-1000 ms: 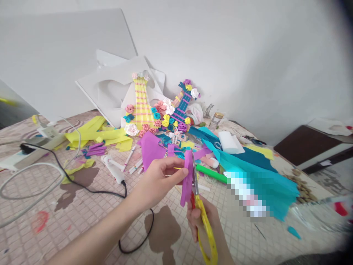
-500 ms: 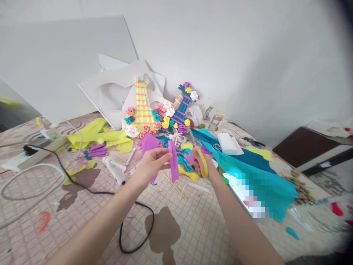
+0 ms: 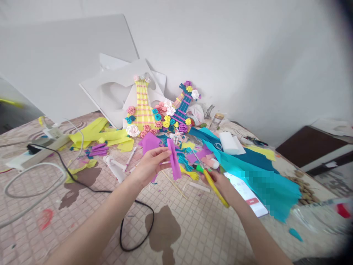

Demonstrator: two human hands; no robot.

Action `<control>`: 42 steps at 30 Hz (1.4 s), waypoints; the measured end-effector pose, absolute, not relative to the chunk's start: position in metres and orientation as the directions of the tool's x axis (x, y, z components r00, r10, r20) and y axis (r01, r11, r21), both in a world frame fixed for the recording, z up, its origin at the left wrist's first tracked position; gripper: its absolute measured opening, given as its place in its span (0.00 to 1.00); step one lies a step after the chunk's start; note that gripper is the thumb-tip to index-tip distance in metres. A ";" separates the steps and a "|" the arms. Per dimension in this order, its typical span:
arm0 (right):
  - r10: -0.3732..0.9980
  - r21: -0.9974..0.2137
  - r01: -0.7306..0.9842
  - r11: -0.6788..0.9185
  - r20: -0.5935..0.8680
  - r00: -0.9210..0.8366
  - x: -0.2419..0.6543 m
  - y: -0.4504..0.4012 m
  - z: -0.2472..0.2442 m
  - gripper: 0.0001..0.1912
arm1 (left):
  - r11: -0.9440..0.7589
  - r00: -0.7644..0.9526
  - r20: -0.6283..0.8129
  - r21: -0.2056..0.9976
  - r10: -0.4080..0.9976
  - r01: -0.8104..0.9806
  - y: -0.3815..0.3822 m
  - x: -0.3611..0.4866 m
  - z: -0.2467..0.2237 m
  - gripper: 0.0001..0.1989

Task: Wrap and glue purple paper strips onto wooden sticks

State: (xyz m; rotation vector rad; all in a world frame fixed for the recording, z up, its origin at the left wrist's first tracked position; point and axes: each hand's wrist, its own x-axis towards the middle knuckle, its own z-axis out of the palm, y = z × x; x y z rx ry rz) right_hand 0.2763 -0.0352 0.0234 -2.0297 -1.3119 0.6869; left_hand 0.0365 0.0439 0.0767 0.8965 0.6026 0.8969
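A folded strip of purple crepe paper [image 3: 174,162] is pinched upright between the thumb and fingers of my left hand [image 3: 151,165]. To its right, my right hand [image 3: 220,181] is closed around yellow-handled scissors [image 3: 210,179]. Their blades point up and left, apart from the strip. Something green shows by the handle, and I cannot tell whether it belongs to the scissors. Behind my left hand lies a larger purple crepe sheet [image 3: 150,142], and a twisted yellow paper piece [image 3: 190,173] rests between my hands.
Two guitar-shaped pieces, one yellow [image 3: 142,101] and one blue [image 3: 183,108], lean at the back with paper flowers. Teal crepe paper [image 3: 256,180] and a phone [image 3: 245,193] lie right. A black cable [image 3: 153,217], a power strip [image 3: 35,152] and yellow paper scraps [image 3: 110,137] are left.
My right hand has moved slightly right and down, and the scissors have turned so their yellow handle points toward the lower right. My left hand keeps the purple strip nearly still.
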 end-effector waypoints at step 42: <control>0.990 -0.993 0.119 -0.026 -0.042 -0.138 0.161 -0.018 0.020 0.18 | 0.517 0.542 -0.226 0.711 0.810 -0.477 0.015 0.021 0.017 0.09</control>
